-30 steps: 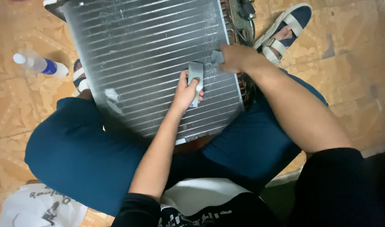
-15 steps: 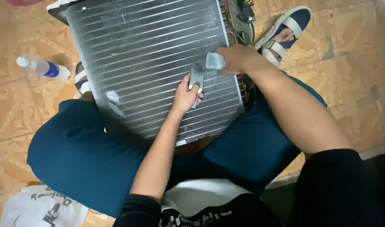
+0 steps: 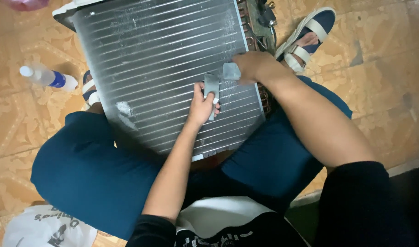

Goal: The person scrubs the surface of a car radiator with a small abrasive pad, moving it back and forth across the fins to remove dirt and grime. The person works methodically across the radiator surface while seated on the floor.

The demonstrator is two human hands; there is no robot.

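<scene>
Your finned metal coil panel (image 3: 163, 68) lies tilted across your lap, its silver fins running in long horizontal rows with pale dusty patches. A grey strip (image 3: 211, 89) lies upright on the fins, and a small grey pad (image 3: 231, 71) sits just beside it, up and right.

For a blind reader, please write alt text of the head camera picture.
A seated person's left hand presses a grey strip onto a finned metal radiator panel on their lap; the right hand holds a grey piece. A spray bottle lies on the floor.
</scene>
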